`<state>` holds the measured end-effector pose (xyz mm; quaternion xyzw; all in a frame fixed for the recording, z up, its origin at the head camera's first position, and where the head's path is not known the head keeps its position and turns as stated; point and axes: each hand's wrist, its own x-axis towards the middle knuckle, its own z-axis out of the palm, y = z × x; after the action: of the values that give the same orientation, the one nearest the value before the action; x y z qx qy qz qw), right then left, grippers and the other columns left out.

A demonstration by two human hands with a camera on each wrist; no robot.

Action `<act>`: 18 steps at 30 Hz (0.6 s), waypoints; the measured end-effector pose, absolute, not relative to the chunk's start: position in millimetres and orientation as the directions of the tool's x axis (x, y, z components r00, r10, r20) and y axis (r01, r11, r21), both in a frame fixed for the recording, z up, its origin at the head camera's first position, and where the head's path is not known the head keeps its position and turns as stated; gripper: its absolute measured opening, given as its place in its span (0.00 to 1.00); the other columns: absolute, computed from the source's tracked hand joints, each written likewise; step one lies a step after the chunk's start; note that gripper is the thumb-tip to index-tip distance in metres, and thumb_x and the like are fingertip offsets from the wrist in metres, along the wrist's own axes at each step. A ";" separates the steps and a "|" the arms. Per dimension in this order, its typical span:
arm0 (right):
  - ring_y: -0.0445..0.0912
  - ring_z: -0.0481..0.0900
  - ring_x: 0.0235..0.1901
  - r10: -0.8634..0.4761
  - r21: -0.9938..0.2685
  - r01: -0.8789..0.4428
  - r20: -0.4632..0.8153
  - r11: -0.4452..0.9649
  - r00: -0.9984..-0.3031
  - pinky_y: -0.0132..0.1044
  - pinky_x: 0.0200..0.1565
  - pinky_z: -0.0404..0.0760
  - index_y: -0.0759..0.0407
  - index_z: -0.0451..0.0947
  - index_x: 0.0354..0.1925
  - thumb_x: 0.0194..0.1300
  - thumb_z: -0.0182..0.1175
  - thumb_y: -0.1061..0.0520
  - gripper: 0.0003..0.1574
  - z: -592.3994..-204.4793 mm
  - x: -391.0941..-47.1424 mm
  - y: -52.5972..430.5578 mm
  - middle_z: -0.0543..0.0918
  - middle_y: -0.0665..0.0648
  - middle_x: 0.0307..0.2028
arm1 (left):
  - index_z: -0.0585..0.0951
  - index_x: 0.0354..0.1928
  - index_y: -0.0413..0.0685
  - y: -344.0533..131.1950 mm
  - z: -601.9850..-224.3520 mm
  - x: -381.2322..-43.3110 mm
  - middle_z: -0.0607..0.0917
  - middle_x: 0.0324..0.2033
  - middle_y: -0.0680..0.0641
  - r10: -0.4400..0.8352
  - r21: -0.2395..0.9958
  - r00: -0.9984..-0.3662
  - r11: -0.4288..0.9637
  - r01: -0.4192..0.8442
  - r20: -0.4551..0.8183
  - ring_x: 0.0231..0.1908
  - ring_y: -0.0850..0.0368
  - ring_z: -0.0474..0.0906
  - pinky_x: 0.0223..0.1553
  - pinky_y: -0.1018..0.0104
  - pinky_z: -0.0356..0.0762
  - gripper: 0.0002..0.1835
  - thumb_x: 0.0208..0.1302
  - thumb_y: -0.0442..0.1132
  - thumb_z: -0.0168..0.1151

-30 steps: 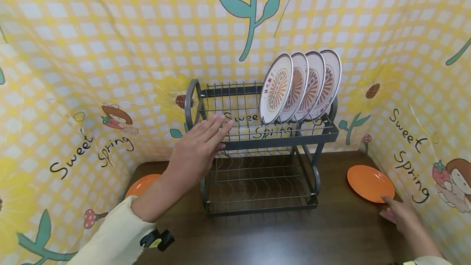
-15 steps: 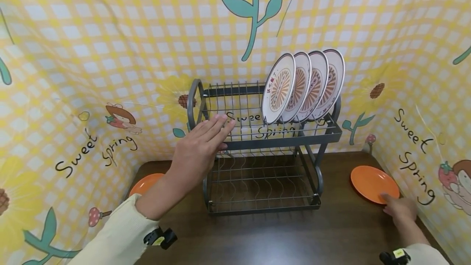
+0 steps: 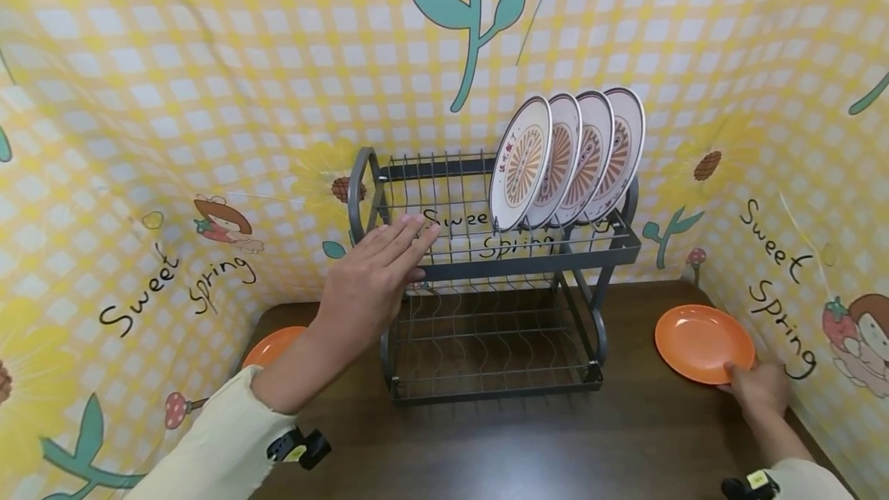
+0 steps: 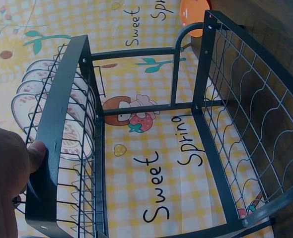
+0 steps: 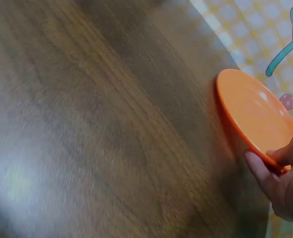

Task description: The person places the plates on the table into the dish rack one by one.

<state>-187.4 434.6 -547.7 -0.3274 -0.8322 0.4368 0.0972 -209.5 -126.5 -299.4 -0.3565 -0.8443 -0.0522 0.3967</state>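
A dark grey two-tier dish rack (image 3: pixel 528 265) stands on the table against the cloth. My left hand (image 3: pixel 368 276) holds the front bar of its upper tier near the left end. In the left wrist view the thumb (image 4: pixel 36 154) presses on the bar's face; the other fingers are mostly hidden there, but look straight in the head view. At the right, my right hand (image 3: pixel 760 392) pinches the near rim of an orange plate (image 3: pixel 701 342), thumb on top and a finger below. That plate is tilted, its near side raised off the table in the right wrist view.
Several white patterned plates (image 3: pixel 521 164) stand on edge in the right half of the upper tier. Another orange plate (image 3: pixel 274 344) lies at the left, partly behind my forearm. Checked cloth (image 3: pixel 278 99) encloses the back and sides of the brown table (image 3: pixel 486 446).
My right hand has closed on the orange plate's near rim and raised that side, tilting the plate. The left hand stays on the rack.
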 end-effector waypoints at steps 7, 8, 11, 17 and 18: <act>0.39 0.78 0.11 0.577 -0.778 0.304 0.091 0.550 -0.811 0.35 0.15 0.80 0.79 0.67 0.54 0.66 0.56 0.61 0.25 -527.3 -174.1 427.4 0.82 0.71 0.27 | 0.72 0.67 0.52 -127.1 -301.4 -210.6 0.74 0.63 0.47 0.556 -0.187 -0.424 0.737 0.650 0.715 0.62 0.51 0.73 0.62 0.52 0.73 0.30 0.61 0.40 0.65; 0.37 0.78 0.11 0.568 -0.772 0.293 0.105 0.564 -0.816 0.34 0.15 0.80 0.79 0.67 0.57 0.67 0.55 0.60 0.27 -523.1 -172.1 425.7 0.83 0.70 0.27 | 0.71 0.67 0.52 -127.4 -301.8 -210.6 0.74 0.64 0.47 0.556 -0.186 -0.425 0.737 0.650 0.714 0.62 0.50 0.73 0.62 0.52 0.73 0.30 0.61 0.40 0.65; 0.33 0.77 0.11 0.558 -0.753 0.270 0.152 0.601 -0.816 0.32 0.15 0.78 0.77 0.70 0.58 0.69 0.55 0.54 0.29 -509.5 -169.5 420.5 0.84 0.62 0.23 | 0.70 0.68 0.53 -128.1 -302.3 -210.8 0.73 0.64 0.48 0.557 -0.192 -0.425 0.739 0.646 0.713 0.63 0.51 0.73 0.62 0.53 0.73 0.30 0.62 0.41 0.64; 0.26 0.75 0.13 0.582 -0.806 0.185 0.228 0.563 -0.780 0.25 0.16 0.78 0.69 0.73 0.60 0.66 0.60 0.51 0.30 -480.4 -168.1 406.5 0.73 0.28 0.18 | 0.71 0.67 0.53 -127.9 -300.3 -211.0 0.73 0.64 0.47 0.556 -0.204 -0.420 0.744 0.637 0.717 0.63 0.51 0.72 0.63 0.54 0.72 0.29 0.63 0.41 0.64; 0.26 0.76 0.14 0.592 -0.835 0.167 0.216 0.524 -0.776 0.25 0.17 0.79 0.68 0.73 0.61 0.66 0.61 0.52 0.31 -475.0 -167.9 403.7 0.72 0.25 0.18 | 0.72 0.67 0.52 -127.6 -299.9 -211.3 0.73 0.64 0.47 0.556 -0.205 -0.419 0.743 0.637 0.718 0.63 0.51 0.72 0.63 0.54 0.72 0.29 0.62 0.41 0.64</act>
<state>-167.9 403.7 -475.0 -0.2267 -0.8376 0.4319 0.2459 -211.3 -127.6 -299.9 -0.3547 -0.8408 -0.0493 0.4059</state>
